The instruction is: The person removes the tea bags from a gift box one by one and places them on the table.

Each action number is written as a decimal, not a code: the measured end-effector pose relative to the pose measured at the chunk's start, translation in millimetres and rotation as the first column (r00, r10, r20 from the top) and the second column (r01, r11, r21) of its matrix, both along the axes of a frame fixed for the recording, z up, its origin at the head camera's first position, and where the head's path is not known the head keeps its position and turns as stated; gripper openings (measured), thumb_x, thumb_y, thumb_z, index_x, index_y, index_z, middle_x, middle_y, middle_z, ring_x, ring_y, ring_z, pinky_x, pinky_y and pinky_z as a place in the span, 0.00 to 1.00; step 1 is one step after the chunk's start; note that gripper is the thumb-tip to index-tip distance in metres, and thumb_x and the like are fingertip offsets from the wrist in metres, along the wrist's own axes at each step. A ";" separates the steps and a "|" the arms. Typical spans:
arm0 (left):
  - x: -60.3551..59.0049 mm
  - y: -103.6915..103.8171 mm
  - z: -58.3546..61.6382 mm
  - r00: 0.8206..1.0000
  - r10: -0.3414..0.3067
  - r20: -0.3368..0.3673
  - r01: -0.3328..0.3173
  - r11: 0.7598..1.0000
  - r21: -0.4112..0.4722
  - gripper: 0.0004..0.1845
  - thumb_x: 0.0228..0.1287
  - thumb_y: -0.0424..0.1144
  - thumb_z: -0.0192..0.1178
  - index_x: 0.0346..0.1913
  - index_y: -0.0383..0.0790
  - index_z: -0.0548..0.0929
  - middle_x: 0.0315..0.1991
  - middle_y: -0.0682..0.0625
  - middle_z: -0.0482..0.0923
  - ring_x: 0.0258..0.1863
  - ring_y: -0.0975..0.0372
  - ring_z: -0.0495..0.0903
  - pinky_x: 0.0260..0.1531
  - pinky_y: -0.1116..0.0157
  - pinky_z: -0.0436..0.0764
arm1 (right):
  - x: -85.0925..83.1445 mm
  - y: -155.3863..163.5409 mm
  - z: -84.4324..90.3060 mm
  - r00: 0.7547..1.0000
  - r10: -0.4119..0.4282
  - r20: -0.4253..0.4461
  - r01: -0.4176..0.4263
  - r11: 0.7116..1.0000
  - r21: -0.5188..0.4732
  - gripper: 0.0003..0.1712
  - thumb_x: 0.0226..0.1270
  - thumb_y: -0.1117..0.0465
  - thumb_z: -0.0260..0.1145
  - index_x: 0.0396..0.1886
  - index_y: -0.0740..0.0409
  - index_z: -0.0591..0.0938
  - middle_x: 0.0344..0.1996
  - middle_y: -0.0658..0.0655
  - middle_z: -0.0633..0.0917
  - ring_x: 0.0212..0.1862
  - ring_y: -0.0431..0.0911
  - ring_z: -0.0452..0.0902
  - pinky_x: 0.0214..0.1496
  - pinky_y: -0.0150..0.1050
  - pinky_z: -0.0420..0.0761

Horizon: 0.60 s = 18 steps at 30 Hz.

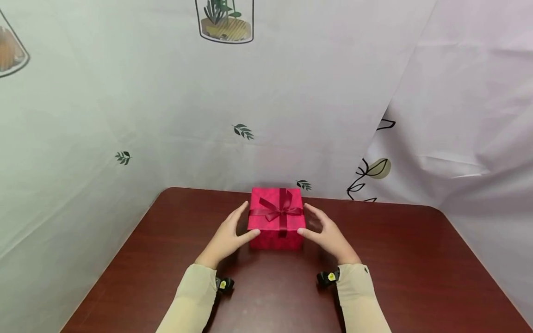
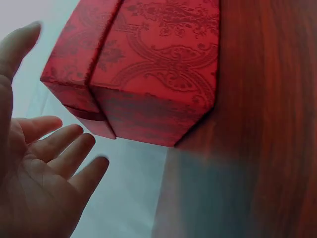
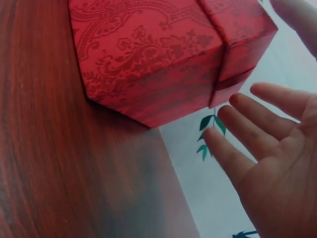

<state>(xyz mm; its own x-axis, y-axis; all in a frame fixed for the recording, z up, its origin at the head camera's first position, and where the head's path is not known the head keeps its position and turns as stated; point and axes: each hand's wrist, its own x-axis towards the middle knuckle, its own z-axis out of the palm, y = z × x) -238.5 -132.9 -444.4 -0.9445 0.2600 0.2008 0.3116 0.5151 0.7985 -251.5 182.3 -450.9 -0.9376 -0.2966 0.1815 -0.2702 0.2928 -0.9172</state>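
A red gift box [image 1: 266,240] with a lid and a dark red ribbon bow [image 1: 280,212] stands near the far edge of the table. On its left side is my left hand [image 1: 226,236], thumb and fingers spread apart around the near left corner. My right hand [image 1: 329,236] mirrors it on the right side, thumb by the front corner. Both wrist views show the patterned box [image 2: 158,54] with a gap between it and the relaxed fingers, and neither hand grips it. The ribbon band crosses the lid's side in the right wrist view, near the fingertips [image 3: 237,99].
The dark reddish-brown wooden table [image 1: 266,296] has rounded far corners. A pale cloth backdrop [image 1: 187,92] with printed leaves and jars hangs behind and beside it, close to the far edge. A black wrist camera [image 1: 225,284] sits at each sleeve cuff.
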 end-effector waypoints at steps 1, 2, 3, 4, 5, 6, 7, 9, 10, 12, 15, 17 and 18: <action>-0.1 0.3 -0.6 1.000 -0.005 0.006 0.005 1.000 -0.002 0.50 0.62 0.55 0.70 0.81 0.48 0.55 0.79 0.46 0.57 0.76 0.48 0.60 0.70 0.43 0.65 | -0.8 0.1 -0.9 1.000 0.006 -0.001 -0.006 1.000 -0.003 0.46 0.65 0.58 0.75 0.79 0.56 0.63 0.74 0.63 0.68 0.71 0.63 0.68 0.69 0.60 0.70; -0.2 0.5 -1.1 1.000 -0.008 0.012 0.008 1.000 -0.002 0.50 0.61 0.54 0.71 0.81 0.47 0.56 0.78 0.45 0.58 0.75 0.47 0.61 0.70 0.44 0.66 | -1.4 0.1 -1.6 1.000 0.010 0.002 -0.010 1.000 -0.007 0.47 0.64 0.59 0.75 0.79 0.56 0.63 0.74 0.63 0.68 0.70 0.63 0.69 0.69 0.60 0.71; -0.3 0.5 -1.8 1.000 -0.008 0.015 0.008 1.000 -0.002 0.51 0.61 0.54 0.72 0.81 0.46 0.57 0.78 0.45 0.59 0.75 0.47 0.62 0.69 0.45 0.68 | -1.9 0.2 -2.3 1.000 0.011 0.004 -0.011 1.000 -0.004 0.47 0.64 0.58 0.75 0.79 0.56 0.63 0.73 0.63 0.69 0.70 0.63 0.70 0.68 0.60 0.72; -0.2 0.6 -2.2 1.000 -0.009 0.016 0.009 1.000 0.001 0.51 0.60 0.53 0.73 0.81 0.46 0.57 0.78 0.44 0.59 0.74 0.46 0.63 0.69 0.45 0.68 | -2.0 0.5 -2.3 1.000 0.012 0.005 -0.012 1.000 -0.001 0.47 0.64 0.58 0.75 0.78 0.56 0.63 0.73 0.63 0.69 0.70 0.63 0.70 0.68 0.60 0.72; -0.2 0.4 -2.7 1.000 -0.007 0.018 0.007 1.000 0.004 0.50 0.59 0.52 0.73 0.80 0.45 0.58 0.77 0.44 0.60 0.74 0.46 0.63 0.69 0.46 0.69 | -2.3 0.7 -2.4 1.000 0.015 0.007 -0.015 1.000 -0.001 0.47 0.64 0.58 0.75 0.78 0.57 0.63 0.73 0.63 0.69 0.69 0.63 0.70 0.68 0.60 0.72; -0.2 0.3 -3.0 1.000 -0.008 0.016 0.008 1.000 0.007 0.50 0.59 0.51 0.74 0.80 0.45 0.59 0.77 0.43 0.61 0.74 0.46 0.63 0.69 0.46 0.69 | -2.5 0.9 -2.3 1.000 0.017 0.010 -0.017 1.000 0.001 0.47 0.63 0.58 0.76 0.78 0.57 0.64 0.73 0.63 0.70 0.70 0.63 0.70 0.67 0.60 0.73; -0.3 0.2 -3.4 1.000 -0.008 0.015 0.008 1.000 0.012 0.50 0.59 0.50 0.74 0.80 0.45 0.60 0.77 0.43 0.61 0.74 0.47 0.64 0.69 0.47 0.69 | -2.5 1.1 -2.2 1.000 0.017 0.013 -0.017 1.000 0.002 0.47 0.63 0.59 0.76 0.78 0.57 0.64 0.72 0.63 0.70 0.70 0.64 0.70 0.67 0.61 0.73; -1.0 0.1 -4.8 1.000 -0.011 0.008 0.011 1.000 0.022 0.49 0.59 0.49 0.74 0.79 0.44 0.61 0.76 0.43 0.62 0.74 0.47 0.63 0.69 0.47 0.68 | -2.5 1.6 -1.8 1.000 0.021 0.015 -0.021 1.000 0.007 0.47 0.62 0.59 0.77 0.78 0.57 0.65 0.72 0.63 0.71 0.70 0.64 0.69 0.66 0.61 0.73; -1.6 0.2 -5.6 1.000 -0.014 0.004 0.014 0.999 0.031 0.48 0.60 0.48 0.74 0.79 0.44 0.61 0.76 0.43 0.62 0.74 0.48 0.63 0.70 0.48 0.68 | -2.4 1.8 -1.5 1.000 0.023 0.015 -0.024 1.000 0.011 0.47 0.62 0.58 0.77 0.77 0.56 0.65 0.72 0.63 0.71 0.70 0.64 0.69 0.66 0.61 0.73; -2.6 0.5 -6.8 1.000 -0.021 -0.001 0.021 0.998 0.058 0.47 0.60 0.46 0.74 0.79 0.43 0.62 0.76 0.43 0.62 0.75 0.48 0.63 0.70 0.49 0.67 | -2.6 2.3 -1.2 1.000 0.024 0.012 -0.024 0.999 0.024 0.47 0.61 0.58 0.77 0.77 0.55 0.66 0.71 0.62 0.72 0.70 0.64 0.69 0.66 0.61 0.74; -3.1 1.0 -8.0 1.000 -0.026 0.007 0.025 0.994 0.110 0.46 0.61 0.44 0.74 0.78 0.43 0.63 0.76 0.43 0.63 0.74 0.50 0.64 0.70 0.51 0.67 | -2.8 3.1 -1.0 1.000 0.024 0.003 -0.024 0.999 0.033 0.46 0.60 0.57 0.78 0.77 0.54 0.67 0.70 0.62 0.73 0.70 0.63 0.69 0.66 0.60 0.74; -3.0 1.6 -8.3 0.999 -0.028 0.017 0.025 0.989 0.149 0.46 0.60 0.43 0.75 0.78 0.43 0.63 0.75 0.44 0.64 0.74 0.50 0.65 0.70 0.52 0.67 | -3.1 3.4 -1.4 1.000 0.026 0.002 -0.026 0.999 0.025 0.46 0.60 0.58 0.78 0.77 0.55 0.67 0.70 0.62 0.73 0.70 0.63 0.69 0.66 0.61 0.73; -3.0 1.8 -8.7 0.999 -0.026 0.022 0.022 0.986 0.164 0.46 0.60 0.43 0.75 0.78 0.43 0.64 0.75 0.44 0.64 0.74 0.51 0.65 0.70 0.52 0.67 | -3.4 3.5 -1.7 1.000 0.026 0.001 -0.026 1.000 0.018 0.46 0.60 0.58 0.78 0.76 0.55 0.68 0.70 0.63 0.74 0.70 0.63 0.69 0.66 0.61 0.73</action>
